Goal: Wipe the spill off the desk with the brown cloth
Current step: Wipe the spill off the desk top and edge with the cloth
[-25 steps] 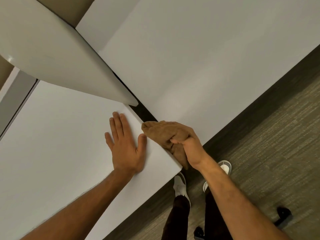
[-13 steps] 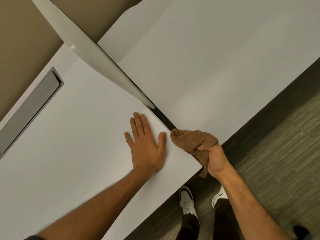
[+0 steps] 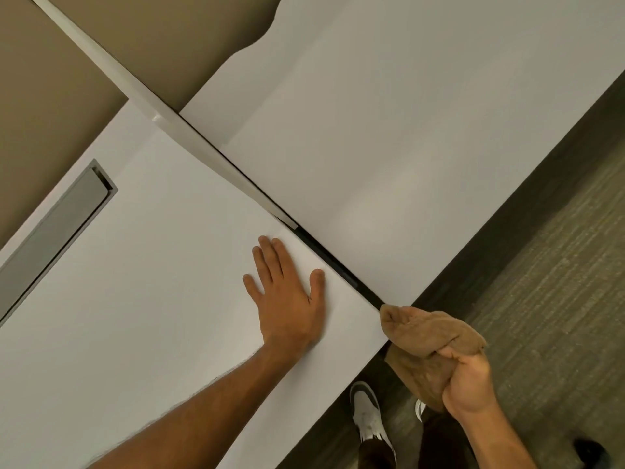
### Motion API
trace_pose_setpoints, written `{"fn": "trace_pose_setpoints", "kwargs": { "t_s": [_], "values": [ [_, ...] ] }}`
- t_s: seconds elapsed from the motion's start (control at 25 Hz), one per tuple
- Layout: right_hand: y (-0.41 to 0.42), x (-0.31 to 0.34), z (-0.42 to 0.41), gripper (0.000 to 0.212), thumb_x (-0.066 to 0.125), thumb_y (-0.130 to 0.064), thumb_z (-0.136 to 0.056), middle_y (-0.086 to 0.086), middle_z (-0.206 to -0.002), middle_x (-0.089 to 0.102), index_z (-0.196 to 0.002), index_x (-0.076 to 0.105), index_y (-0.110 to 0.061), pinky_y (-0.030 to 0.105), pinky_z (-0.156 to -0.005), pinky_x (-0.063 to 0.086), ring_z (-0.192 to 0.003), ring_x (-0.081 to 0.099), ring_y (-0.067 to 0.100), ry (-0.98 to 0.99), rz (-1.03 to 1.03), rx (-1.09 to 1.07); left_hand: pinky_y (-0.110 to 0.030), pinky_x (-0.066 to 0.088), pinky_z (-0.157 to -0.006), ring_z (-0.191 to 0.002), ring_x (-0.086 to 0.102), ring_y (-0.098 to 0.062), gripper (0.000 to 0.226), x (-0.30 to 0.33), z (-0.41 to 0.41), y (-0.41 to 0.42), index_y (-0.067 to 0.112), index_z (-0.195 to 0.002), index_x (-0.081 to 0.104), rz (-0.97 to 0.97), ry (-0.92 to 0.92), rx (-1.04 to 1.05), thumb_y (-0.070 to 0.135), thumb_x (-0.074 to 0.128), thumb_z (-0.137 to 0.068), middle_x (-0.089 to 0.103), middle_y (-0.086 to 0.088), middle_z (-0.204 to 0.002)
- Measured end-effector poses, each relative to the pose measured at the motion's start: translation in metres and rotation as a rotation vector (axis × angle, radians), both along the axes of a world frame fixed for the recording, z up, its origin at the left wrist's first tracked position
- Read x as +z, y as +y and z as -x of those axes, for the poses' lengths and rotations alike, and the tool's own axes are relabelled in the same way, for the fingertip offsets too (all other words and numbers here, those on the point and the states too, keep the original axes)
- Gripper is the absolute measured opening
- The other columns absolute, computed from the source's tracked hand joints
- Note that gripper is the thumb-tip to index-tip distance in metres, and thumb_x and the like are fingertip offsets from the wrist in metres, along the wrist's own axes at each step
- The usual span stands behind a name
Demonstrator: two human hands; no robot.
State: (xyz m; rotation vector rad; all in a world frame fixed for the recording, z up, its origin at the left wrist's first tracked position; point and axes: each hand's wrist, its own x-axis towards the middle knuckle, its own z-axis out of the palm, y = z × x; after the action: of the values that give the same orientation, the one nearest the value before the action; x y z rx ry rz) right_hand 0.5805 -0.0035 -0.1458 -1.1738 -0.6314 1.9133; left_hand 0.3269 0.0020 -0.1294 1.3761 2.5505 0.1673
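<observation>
Holding the cloth [image 3: 436, 336] bunched in my right hand [image 3: 468, 384], I have it at the near corner of the tabletop [image 3: 135, 299], where the dark gap [image 3: 324, 255] between the two white surfaces runs out to the edge. Most of the wad hangs past the edge over the floor [image 3: 541, 265]; only its leading fold sits at the corner, and I cannot tell whether it touches the surface. My fingers are curled tight around the lower half of the fabric, thumb over the top.

My left hand [image 3: 287, 299] lies flat and spread on the tabletop, fingers apart, holding nothing, well clear of the cloth and just beside the gap.

I judge the cloth light, soft and limp, a terry-like weave that folds wherever it is unsupported. It should not slip in a fist, but gripped low like this the free end flops and gives little pressing face. Better, I think, to gather it into a pad under the palm, fingers spread across the top, so that weight goes straight down onto the surface. It is in no way fragile; it can be squeezed or dragged freely.

No spill shows anywhere on the white surface that I can make out, so I cannot say where the wet patch lies.
</observation>
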Motion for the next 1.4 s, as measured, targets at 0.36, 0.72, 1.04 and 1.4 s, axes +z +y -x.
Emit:
{"fn": "trace_pose_setpoints", "kwargs": {
  "t_s": [0.36, 0.72, 1.04, 1.4],
  "values": [
    [0.067, 0.058, 0.049, 0.042, 0.053, -0.009, -0.086, -0.017, -0.109, 0.076, -0.11, 0.076, -0.036, 0.014, -0.085, 0.055, -0.107, 0.07, 0.003, 0.024, -0.411, 0.1, -0.052, -0.014, -0.127, -0.158, -0.027, -0.017, 0.089, 0.007, -0.001, 0.001, 0.029, -0.159, -0.03, 0.028, -0.026, -0.001, 0.081, -0.004, -0.092, -0.03, 0.006, -0.171],
    [0.114, 0.043, 0.122, 0.048, 0.05, -0.003, -0.091, 0.0, -0.129, 0.07, -0.136, 0.06, -0.012, 0.03, -0.104, 0.051, -0.123, 0.063, 0.011, -0.063, -0.229, 0.576, -0.054, -0.011, -0.127, -0.159, -0.024, -0.016, 0.091, 0.003, 0.0, 0.002, 0.025, -0.166, -0.015, 0.005, -0.043, -0.009, 0.081, 0.0, -0.095, -0.022, 0.004, -0.174],
    [0.059, 0.047, 0.063, 0.067, 0.053, 0.0, -0.094, -0.029, -0.09, 0.073, -0.084, 0.072, -0.064, -0.001, -0.071, 0.047, -0.09, 0.065, -0.02, -0.164, -0.12, 0.404, -0.056, -0.012, -0.127, -0.159, -0.026, -0.021, 0.093, 0.008, 0.001, 0.003, 0.02, -0.163, -0.023, 0.059, -0.038, -0.022, 0.077, 0.001, -0.094, -0.028, 0.0, -0.172],
    [-0.019, 0.031, 0.063, 0.03, 0.052, -0.022, -0.1, -0.019, -0.112, 0.068, -0.12, 0.06, -0.043, 0.007, -0.073, 0.052, -0.11, 0.064, 0.005, -0.334, -0.04, -0.044, -0.058, -0.007, -0.127, -0.161, -0.017, -0.027, 0.089, 0.014, -0.001, 0.003, 0.011, -0.166, -0.013, 0.057, -0.049, -0.038, 0.066, 0.014, -0.1, -0.018, -0.007, -0.175]
  ]
}}
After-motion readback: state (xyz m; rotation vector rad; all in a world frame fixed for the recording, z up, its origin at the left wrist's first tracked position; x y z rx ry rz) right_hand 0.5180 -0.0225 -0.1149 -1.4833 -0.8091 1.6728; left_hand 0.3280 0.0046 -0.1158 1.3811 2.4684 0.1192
